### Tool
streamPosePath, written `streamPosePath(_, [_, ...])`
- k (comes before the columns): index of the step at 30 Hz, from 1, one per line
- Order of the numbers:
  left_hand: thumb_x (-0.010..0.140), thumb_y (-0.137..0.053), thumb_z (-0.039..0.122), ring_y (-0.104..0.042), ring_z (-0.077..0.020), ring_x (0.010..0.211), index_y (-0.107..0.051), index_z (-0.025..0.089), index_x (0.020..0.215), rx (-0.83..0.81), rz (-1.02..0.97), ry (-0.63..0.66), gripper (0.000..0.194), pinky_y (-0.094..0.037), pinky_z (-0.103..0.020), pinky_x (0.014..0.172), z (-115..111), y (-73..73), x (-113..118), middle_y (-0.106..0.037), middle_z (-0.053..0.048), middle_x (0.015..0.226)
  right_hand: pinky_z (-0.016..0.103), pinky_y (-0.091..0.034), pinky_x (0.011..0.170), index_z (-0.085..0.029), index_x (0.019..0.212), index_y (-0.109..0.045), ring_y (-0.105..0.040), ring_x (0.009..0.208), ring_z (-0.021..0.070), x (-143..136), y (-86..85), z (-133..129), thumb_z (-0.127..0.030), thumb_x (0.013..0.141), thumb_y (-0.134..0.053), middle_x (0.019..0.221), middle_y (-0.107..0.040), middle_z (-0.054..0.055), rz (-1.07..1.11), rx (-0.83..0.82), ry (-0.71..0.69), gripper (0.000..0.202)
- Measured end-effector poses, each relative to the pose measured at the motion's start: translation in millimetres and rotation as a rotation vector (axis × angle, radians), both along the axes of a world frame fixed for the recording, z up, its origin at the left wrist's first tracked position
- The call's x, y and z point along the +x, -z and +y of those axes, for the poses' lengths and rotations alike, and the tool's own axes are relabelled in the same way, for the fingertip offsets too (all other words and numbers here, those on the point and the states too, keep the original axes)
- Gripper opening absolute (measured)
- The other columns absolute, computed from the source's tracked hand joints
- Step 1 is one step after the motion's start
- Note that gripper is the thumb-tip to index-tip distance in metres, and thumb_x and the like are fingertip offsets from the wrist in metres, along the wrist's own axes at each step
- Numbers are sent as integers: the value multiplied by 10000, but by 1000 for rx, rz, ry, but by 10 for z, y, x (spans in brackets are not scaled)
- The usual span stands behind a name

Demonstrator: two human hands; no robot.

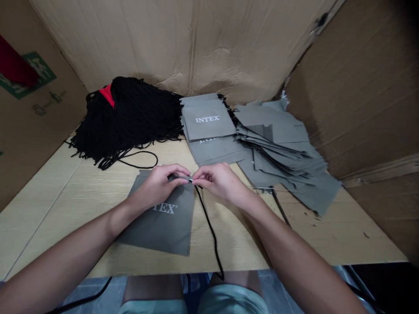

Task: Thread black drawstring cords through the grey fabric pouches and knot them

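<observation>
A grey pouch with white lettering (pixel 170 231) lies on the table below my hands. My left hand (pixel 166 177) pinches its upper right corner between thumb and fingers. Right beside it, my right hand (pixel 212 179) is closed in a pinch on a small shiny piece at that corner, with the end of a black cord at its fingertips. The black cord (pixel 212 231) hangs from there down over the table's front edge. The fingertips of both hands nearly touch, and what lies between them is too small to make out fully.
A heap of black cords (pixel 131 113) with a red band sits at the back left. Printed grey pouches (pixel 209 126) are stacked at the back centre, and loose grey pieces (pixel 288 148) pile at the right. Cardboard walls (pixel 163 39) enclose the table (pixel 81 192).
</observation>
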State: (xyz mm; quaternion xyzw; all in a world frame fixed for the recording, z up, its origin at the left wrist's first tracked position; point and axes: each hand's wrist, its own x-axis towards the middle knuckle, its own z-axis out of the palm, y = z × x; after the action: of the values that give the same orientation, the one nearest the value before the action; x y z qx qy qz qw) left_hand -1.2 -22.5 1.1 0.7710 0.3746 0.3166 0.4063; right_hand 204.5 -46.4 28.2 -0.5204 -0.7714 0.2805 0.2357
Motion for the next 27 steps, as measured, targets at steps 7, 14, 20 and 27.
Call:
streamPosePath(7, [812,-700,287,-693,-156,799,-598,207,1031,19,24,-27,255,-494,-278,810,15,24,-12,-750,1,818,197,-385,618,-183,808,-749,-566,604,89,-21,60,-12,-178,826,-654,750,-697,21,14,127,-73,97])
streamPosePath(14, [839,-666,293,-685,-132,774,-613,207,921,81,126,26,130,-476,-220,720,55,-3,-53,-731,11,828,211,-450,668,-159,872,-698,-612,666,104,-67,62,-40,-115,822,-575,773,-693,29,121,18,-58,140])
streamPosePath(20, [883,-594,260,-647,-117,755,-587,212,966,262,228,77,96,-449,-207,690,80,-38,-102,-703,13,862,205,-448,644,-183,893,-555,-590,649,93,-93,159,-33,-148,835,-568,753,-637,-9,244,-10,-16,69])
streamPosePath(27, [829,-664,229,-666,-126,784,-567,199,896,177,129,4,122,-470,-200,695,94,-88,-107,-706,16,837,200,-396,611,-202,818,-492,-525,586,87,-96,177,-35,-147,834,-550,688,-592,-36,172,144,44,81])
